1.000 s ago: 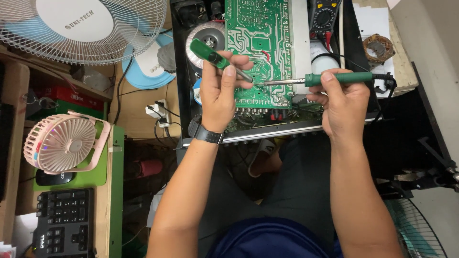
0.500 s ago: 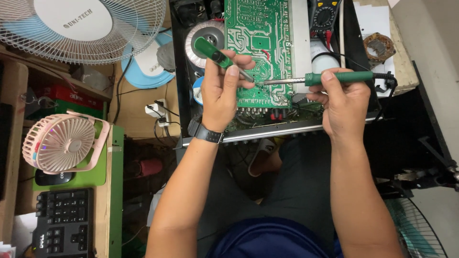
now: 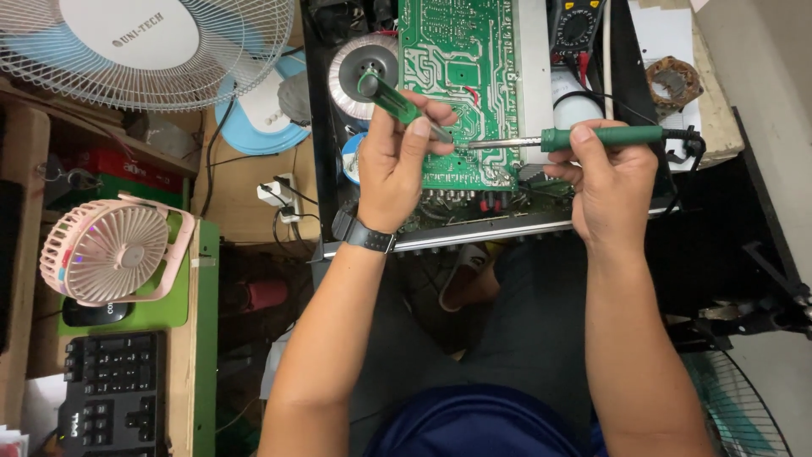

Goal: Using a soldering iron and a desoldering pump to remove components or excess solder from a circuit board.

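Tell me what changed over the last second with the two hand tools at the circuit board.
Little changed. The left hand tilted its green-handled screwdriver slightly, the handle end shifting right. The right hand kept the green soldering iron level, its tip at the green circuit board. Neither hand took hold of or let go of anything; the board and chassis did not move.
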